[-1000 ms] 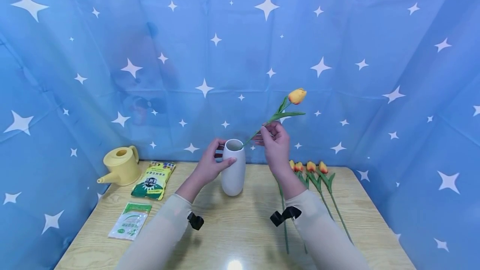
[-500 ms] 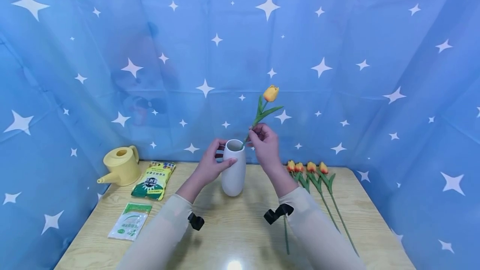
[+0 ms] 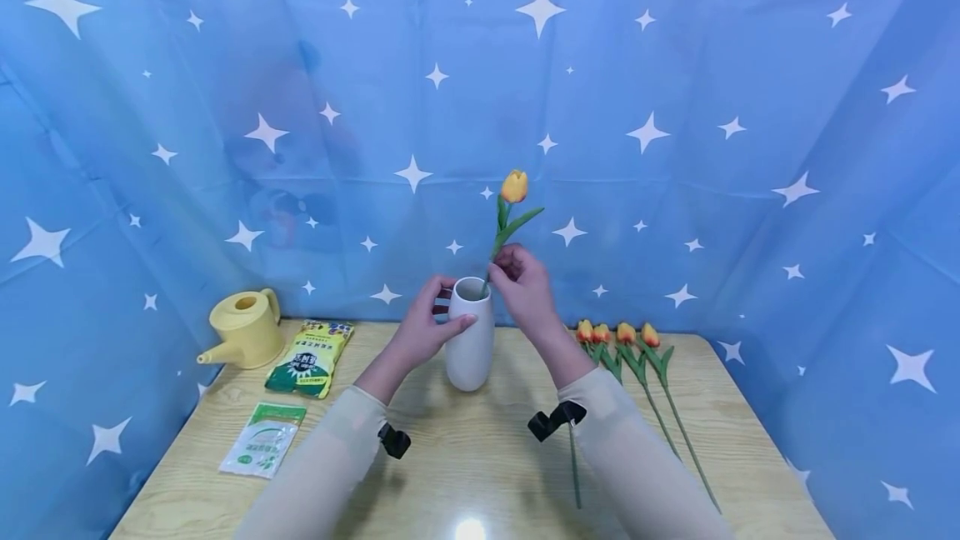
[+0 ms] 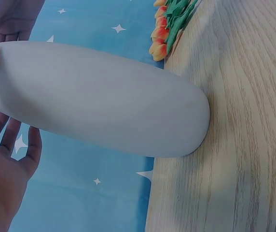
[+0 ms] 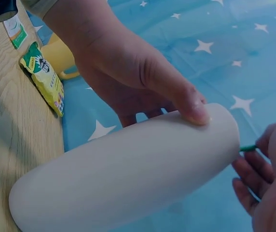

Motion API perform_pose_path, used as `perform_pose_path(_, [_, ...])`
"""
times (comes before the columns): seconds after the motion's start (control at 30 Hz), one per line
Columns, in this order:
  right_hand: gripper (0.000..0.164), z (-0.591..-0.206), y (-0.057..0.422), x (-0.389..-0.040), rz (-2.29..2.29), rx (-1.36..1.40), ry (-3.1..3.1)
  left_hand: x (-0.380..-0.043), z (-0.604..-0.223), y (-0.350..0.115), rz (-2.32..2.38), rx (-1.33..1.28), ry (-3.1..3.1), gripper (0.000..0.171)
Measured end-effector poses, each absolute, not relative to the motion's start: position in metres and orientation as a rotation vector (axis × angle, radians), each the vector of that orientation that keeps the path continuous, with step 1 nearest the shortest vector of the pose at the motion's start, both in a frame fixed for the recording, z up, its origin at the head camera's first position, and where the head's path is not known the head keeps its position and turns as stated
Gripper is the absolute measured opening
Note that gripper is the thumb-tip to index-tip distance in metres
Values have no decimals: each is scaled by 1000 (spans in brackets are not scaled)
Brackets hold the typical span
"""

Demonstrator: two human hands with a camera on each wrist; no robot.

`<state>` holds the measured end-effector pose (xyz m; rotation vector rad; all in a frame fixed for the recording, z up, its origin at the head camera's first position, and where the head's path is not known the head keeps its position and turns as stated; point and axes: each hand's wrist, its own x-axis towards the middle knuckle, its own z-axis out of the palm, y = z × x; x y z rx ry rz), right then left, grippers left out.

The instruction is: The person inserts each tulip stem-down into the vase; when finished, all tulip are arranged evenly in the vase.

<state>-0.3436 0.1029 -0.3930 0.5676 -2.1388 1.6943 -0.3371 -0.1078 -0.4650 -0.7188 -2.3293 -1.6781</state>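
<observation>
A white vase stands upright on the wooden table. My left hand grips it near the rim, thumb on the front and fingers round the far side; the left wrist view shows the vase's pale body from the side. Between thumb and fingers my right hand pinches the green stem of a yellow-orange tulip. The bloom points up, and the stem's lower end goes into the vase mouth. In the right wrist view a short bit of stem shows between the rim and my right fingers.
Several more tulips lie on the table at right, partly behind the right sleeve. At left are a yellow watering can, a yellow-green bag and a small white-green packet. A blue star-patterned curtain hangs behind the table.
My right hand has moved left toward the vase, bringing the tulip from a slant to nearly upright, its stem now inside the mouth. My left hand keeps its grip on the vase.
</observation>
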Motion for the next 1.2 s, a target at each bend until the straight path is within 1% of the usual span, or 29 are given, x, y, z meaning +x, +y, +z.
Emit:
perform_pose_path(0.23, [5,-395,99,-347,1586,606,-2242,-336,-464,-108,-1672,-715,-2334,51])
perform_pose_path(0.43, [10,-395,96,-347,1574,609,-2284,-335,-463,-107,-1690,-699,-2343,52])
perform_pose_path(0.7, [12,-397,95,-345,1557,595,-2316,-336,-464,-107,-1675,-689,-2346,55])
perform_pose_path(0.8, [13,-398,94,-345,1531,592,-2328,-336,-465,-107,-1678,-686,-2345,57])
perform_pose_path(1.2, [11,-395,90,-344,1485,592,-2362,-335,-464,-107,-1686,-700,-2334,54])
